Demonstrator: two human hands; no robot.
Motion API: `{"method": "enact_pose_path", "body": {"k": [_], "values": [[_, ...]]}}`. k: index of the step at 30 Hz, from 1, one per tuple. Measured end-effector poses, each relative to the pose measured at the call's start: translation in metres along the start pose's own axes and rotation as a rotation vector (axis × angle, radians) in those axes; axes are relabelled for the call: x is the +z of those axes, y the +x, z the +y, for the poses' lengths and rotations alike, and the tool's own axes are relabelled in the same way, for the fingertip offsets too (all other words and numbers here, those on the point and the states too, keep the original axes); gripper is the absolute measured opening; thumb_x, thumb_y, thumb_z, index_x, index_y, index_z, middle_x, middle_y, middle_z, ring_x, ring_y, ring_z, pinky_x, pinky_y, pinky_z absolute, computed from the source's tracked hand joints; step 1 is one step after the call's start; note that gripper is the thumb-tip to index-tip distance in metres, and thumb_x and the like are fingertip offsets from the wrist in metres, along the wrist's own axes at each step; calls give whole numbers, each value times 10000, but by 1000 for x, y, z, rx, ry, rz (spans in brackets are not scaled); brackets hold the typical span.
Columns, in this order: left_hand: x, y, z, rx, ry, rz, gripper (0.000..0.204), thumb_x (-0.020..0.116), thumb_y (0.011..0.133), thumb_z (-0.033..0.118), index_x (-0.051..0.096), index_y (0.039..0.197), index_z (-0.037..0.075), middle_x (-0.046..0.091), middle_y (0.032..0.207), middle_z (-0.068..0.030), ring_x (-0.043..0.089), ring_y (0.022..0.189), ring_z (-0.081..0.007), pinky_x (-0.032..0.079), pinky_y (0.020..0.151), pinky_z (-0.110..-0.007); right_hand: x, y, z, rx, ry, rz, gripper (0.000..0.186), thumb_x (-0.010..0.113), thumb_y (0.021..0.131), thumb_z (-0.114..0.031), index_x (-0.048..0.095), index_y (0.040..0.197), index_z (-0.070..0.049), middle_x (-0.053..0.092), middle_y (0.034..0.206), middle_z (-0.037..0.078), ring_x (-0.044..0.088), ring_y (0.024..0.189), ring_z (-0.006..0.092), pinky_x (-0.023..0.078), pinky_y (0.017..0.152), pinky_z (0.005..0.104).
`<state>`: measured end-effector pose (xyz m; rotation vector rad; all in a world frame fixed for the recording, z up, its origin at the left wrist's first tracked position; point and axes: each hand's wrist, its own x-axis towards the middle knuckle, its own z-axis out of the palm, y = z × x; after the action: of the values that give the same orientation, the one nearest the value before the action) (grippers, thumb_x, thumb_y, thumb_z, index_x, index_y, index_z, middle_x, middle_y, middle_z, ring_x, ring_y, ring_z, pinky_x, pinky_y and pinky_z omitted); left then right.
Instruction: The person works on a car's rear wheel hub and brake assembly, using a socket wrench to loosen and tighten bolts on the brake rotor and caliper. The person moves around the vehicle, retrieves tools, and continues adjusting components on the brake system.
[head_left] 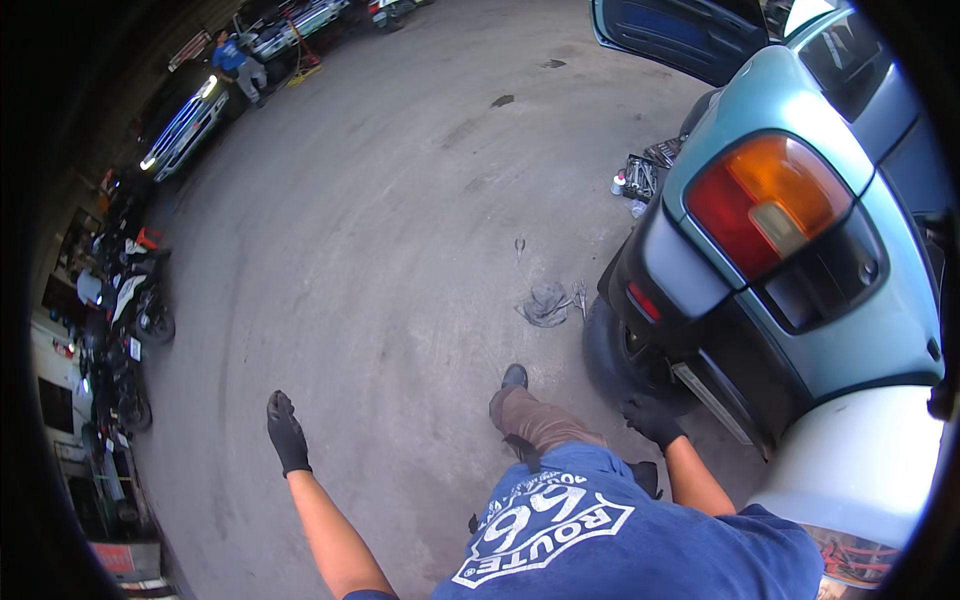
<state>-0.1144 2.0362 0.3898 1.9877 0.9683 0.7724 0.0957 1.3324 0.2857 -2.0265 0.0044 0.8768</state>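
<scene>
Standing on a grey floor [380, 200] beside a teal car [805, 100].
Noting a dark wheel [603, 345] low at the car's rear corner, then a crumpled grey rag [545, 304] on the floor just left of it. Holding the left hand [286, 430] out over the floor, released, loosely curled; the right hand [653, 418] beside the wheel with bent fingers, cannot tell whether grasping. Beyond the rag, spotting a pliers-shaped tool [519, 246].

Two gloved hands [288, 433] [654, 420], one teal car [860, 335], one cloth [546, 304] show.
</scene>
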Motion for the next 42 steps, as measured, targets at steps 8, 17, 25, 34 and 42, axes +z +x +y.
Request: {"method": "enact_pose_path", "body": {"k": [8, 17, 25, 34, 42], "values": [[149, -45, -91, -253, 778, -1201, 409, 423, 1033, 254, 631, 1284, 7, 616, 1325, -209, 576, 1207, -367, 444, 1047, -462, 13, 209, -266, -313, -194, 61, 479, 627, 948, -410, 630, 1205, -6, 703, 951, 177, 706, 781, 233, 547, 722, 375], [360, 198, -101, -300, 712, -1321, 383, 548, 989, 254, 626, 1268, 2, 667, 1114, -198, 620, 995, -332, 488, 901, -455, -46, 438, -359, 27, -544, -7, 480, 622, 896, -392, 629, 1248, -65, 680, 1155, 179, 687, 1032, 335, 538, 853, 474], [669, 521, 122, -137, 606, -1499, 396, 674, 931, 215, 620, 1271, 19, 700, 913, -130, 624, 648, -163, 526, 609, -335, -91, 534, -424, 45, -749, 257, 261, 616, 845, -252, 768, 1020, -132, 697, 1157, 144, 647, 1095, 301, 442, 969, 541], [992, 440, 413, 950, 1095, -1733, 305, 581, 901, 310, 716, 914, 36, 711, 908, -236, 688, 888, -418, 529, 754, -485, -247, 657, -381, 249, -256, 532, 207, 620, 820, -242, 777, 883, -122, 738, 913, 167, 717, 859, 349, 532, 766, 499], [1132, 449, 629, 830, 911, -2561, 110, 609, 942, 112, 694, 942, 43, 680, 813, -53, 623, 776, -116, 502, 748, -284, -295, 586, -453, 211, 227, 677, 322, 559, 870, -308, 766, 887, -62, 741, 927, 178, 709, 895, 369, 506, 865, 508]]}}
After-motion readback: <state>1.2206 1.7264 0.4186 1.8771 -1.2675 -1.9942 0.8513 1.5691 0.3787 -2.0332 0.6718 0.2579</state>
